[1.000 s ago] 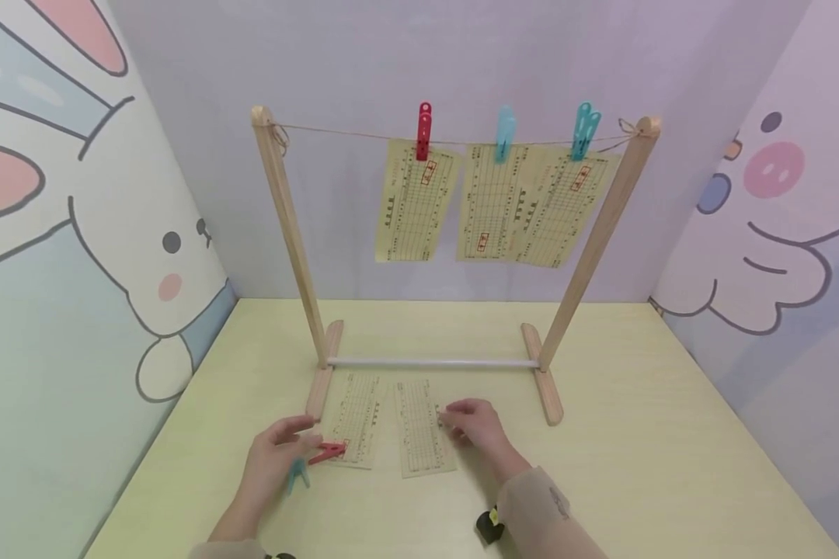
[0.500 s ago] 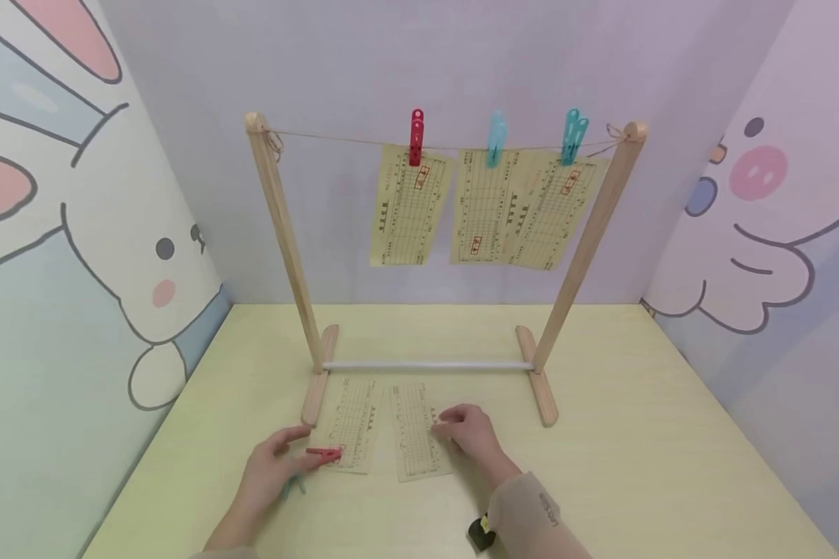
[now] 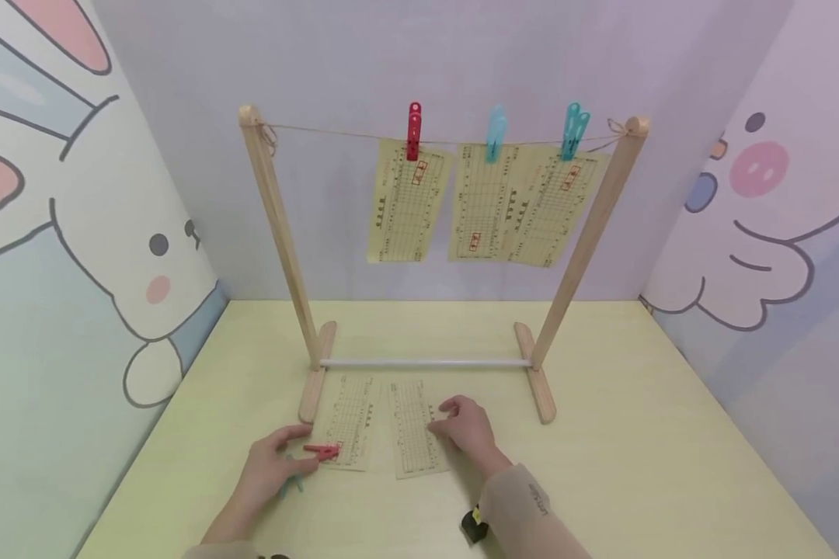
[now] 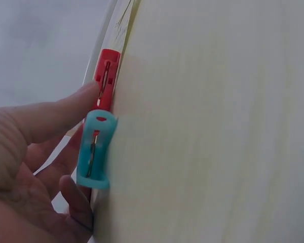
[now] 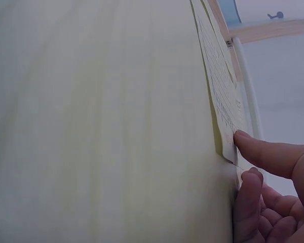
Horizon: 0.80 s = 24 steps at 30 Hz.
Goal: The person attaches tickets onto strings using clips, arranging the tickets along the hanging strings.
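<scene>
Two printed paper slips lie flat side by side on the table, the left slip (image 3: 349,427) and the right slip (image 3: 414,431). My left hand (image 3: 269,470) is beside the left slip, thumb and index finger apart. Its thumb is at a red clothespin (image 3: 324,452), which overlaps that slip's lower corner; a teal clothespin (image 4: 96,152) lies partly under the hand. At the right slip's edge is my right hand (image 3: 470,431), its thumb (image 5: 258,152) touching the paper and a gap showing between thumb and index finger. The other right fingers are partly hidden.
Behind the slips stands a wooden frame (image 3: 280,233) with a string across its top. Three hanging slips (image 3: 409,210) are clipped there by a red clothespin (image 3: 414,132), a light blue clothespin (image 3: 496,133) and a teal clothespin (image 3: 573,132). A white rod (image 3: 426,363) joins the feet.
My left hand has come slightly closer to the red clothespin, which has shifted a little. My right thumb has slid slightly inward over the right slip. The head view has moved a little.
</scene>
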Motion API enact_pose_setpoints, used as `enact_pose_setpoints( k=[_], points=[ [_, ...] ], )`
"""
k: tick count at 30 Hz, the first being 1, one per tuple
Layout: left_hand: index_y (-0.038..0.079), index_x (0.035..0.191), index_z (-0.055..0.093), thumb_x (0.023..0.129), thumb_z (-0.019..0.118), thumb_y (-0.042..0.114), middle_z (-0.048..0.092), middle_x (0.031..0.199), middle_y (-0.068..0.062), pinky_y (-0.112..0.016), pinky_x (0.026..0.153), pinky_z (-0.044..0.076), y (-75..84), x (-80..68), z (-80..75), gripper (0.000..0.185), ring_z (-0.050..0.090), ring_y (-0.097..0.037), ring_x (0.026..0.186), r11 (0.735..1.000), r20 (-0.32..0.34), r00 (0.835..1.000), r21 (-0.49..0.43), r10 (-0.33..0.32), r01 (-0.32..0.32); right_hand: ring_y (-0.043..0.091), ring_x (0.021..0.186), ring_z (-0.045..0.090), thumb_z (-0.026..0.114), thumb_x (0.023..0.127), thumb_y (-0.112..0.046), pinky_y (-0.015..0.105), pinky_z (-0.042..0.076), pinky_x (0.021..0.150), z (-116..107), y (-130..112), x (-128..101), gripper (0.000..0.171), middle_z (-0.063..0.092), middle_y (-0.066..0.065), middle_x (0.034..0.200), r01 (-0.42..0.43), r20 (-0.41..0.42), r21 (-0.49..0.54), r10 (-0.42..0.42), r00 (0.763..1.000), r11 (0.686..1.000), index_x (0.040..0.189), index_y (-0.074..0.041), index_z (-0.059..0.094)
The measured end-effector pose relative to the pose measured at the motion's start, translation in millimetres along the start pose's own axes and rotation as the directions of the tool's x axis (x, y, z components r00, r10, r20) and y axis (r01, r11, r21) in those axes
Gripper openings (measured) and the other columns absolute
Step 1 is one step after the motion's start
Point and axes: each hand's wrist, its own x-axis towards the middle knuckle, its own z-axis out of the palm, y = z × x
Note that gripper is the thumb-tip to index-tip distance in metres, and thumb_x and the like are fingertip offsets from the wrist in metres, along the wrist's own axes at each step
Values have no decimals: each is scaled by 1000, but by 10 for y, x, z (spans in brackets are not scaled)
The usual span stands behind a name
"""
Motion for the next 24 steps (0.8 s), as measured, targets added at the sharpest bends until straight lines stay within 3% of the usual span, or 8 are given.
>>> enact_pose_setpoints(
  k=[5,12,18,24],
  points=[
    [4,127,63,71,86,13,59,137,-20,-68,113,22,-9,-24,4,61,37,-48,139,1000,19,1000,-6,9,-9,13,56,51,83,75,-14,27,44,54,20,-27,2,42,58,5,80,-18,-21,-26,17,1000,999,109,0,63],
    [3,124,64,72,85,11,67,126,-17,-66,111,28,-25,-14,8,57,48,-45,131,998,14,999,35,52,-52,14,60,54,82,78,-15,26,44,55,0,-57,19,37,60,6,83,-43,-18,-54,42,999,998,107,0,65],
    [4,123,65,75,84,11,66,128,-16,-67,112,25,-11,3,6,52,43,-46,135,998,31,999,39,44,-46,15,68,57,80,80,-17,27,46,59,-7,-75,24,31,67,7,93,-27,-10,-115,26,1000,993,104,-2,68],
    [4,121,66,76,83,10,67,126,-16,-66,112,26,13,-26,-6,48,43,-47,135,997,34,998,39,58,-59,16,65,57,78,82,-17,27,46,56,6,-84,6,22,69,7,89,-29,-5,-143,29,1000,989,98,-4,70]
  ],
)
